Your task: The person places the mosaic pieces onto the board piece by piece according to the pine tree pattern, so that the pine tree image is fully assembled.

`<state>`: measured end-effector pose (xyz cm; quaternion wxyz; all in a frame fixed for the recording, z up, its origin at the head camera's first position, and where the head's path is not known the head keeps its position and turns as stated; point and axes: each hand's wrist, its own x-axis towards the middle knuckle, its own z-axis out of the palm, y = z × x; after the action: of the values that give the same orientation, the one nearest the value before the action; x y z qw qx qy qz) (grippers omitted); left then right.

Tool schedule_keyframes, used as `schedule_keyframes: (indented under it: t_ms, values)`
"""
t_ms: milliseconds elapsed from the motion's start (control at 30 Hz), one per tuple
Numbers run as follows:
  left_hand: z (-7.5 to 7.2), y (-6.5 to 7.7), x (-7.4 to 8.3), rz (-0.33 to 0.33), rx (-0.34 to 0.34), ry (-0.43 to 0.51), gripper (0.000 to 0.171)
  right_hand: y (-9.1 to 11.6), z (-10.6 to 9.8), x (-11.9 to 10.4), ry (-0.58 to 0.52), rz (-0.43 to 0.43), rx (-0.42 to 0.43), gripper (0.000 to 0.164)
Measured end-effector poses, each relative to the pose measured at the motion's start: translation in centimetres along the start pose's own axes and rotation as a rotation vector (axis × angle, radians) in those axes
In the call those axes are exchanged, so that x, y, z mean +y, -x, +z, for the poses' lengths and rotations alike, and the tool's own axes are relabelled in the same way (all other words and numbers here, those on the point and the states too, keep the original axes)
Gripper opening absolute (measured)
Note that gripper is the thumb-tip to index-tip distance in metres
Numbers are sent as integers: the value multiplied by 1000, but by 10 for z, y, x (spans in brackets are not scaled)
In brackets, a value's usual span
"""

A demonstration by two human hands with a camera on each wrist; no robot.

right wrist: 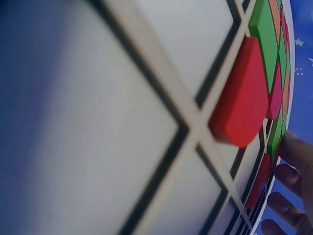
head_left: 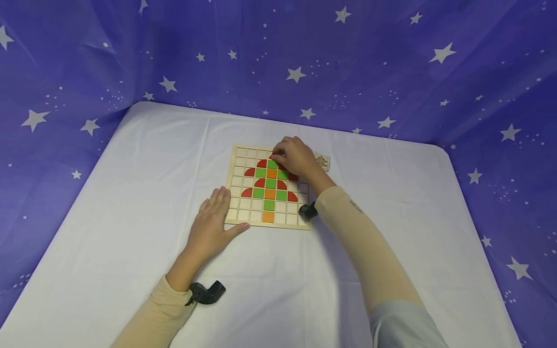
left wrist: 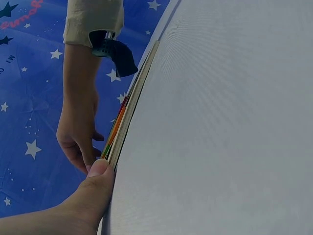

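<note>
A wooden grid board [head_left: 287,226] lies on the table, with red quarter-round, green square and orange square tiles set in a tree shape. My left hand [head_left: 209,224] rests with straight fingers along the board's left edge; its thumb [left wrist: 100,169] touches the front rim. At the top of the pattern, my right hand [head_left: 297,155] pinches a red quarter-round tile [head_left: 271,156], partly hidden by the fingers. Close up in the right wrist view are a red tile [right wrist: 239,100] and a green tile [right wrist: 264,39], with the right fingers [right wrist: 296,149] farther off.
A small patterned, grid-like piece [head_left: 323,161] lies behind the right wrist, partly covered. White cloth [head_left: 130,193] covers the table, and a blue star-printed curtain [head_left: 278,58] hangs behind. Black wrist cameras [head_left: 209,293] sit on both sleeves, the right one over the board's right edge.
</note>
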<state>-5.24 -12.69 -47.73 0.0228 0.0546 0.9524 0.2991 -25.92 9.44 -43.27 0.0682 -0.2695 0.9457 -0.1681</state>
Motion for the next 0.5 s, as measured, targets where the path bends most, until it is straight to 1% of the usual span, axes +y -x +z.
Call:
schedule_keyframes:
  t_ms: [167, 300, 433, 500]
  values:
    - [0, -1, 0, 6, 2, -1, 107, 2, 0, 2, 14, 25, 26, 27]
    - [0, -1, 0, 5, 0, -2, 107, 6, -4, 4, 2, 93, 58, 32]
    - [0, 0, 0, -9, -2, 4, 108, 17, -14, 3, -48, 147, 110, 33]
    - [-1, 1, -1, -17, -3, 9, 109, 26, -19, 1, -61, 153, 145, 33]
